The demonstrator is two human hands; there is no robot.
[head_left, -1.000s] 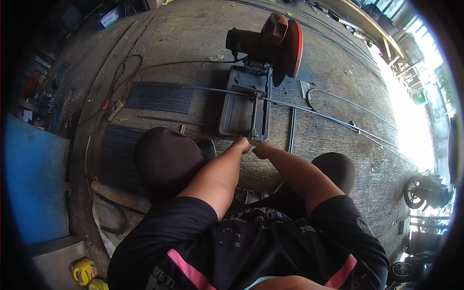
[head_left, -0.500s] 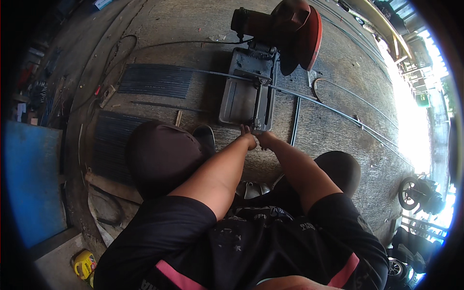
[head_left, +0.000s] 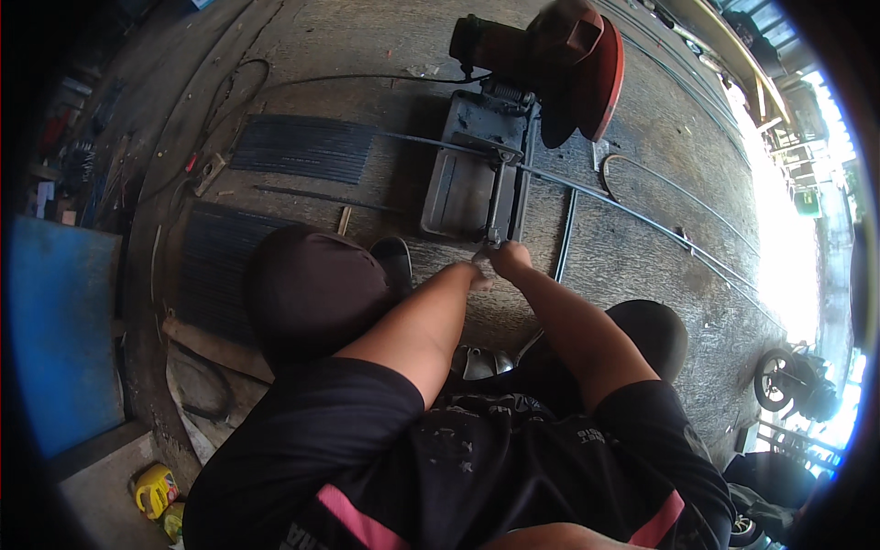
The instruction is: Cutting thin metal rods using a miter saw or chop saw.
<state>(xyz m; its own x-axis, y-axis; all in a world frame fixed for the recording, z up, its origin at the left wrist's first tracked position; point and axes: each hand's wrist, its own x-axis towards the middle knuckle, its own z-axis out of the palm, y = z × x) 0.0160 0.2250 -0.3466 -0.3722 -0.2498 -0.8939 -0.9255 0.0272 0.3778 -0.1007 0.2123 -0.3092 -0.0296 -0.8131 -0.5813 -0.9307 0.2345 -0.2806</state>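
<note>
In front of me a cut-off saw stands on the floor, its red-guarded cutting head raised above the grey base. Long thin metal bars run through its vise from the right. My right hand is closed at the near end of the vise screw, around what looks like its handle, mostly hidden by the fingers. Close beside it, just left and slightly nearer, my left hand is smeared by motion; its fingers do not show clearly.
Cut dark bars lie in a far row and a near row on the left. A power cable crosses behind them. A blue panel stands at far left, a yellow container below it. A motorcycle is at right.
My right hand has turned and closed higher at the vise screw's end. My left hand has dropped from the base's edge toward me and blurred. The view has shifted slightly.
</note>
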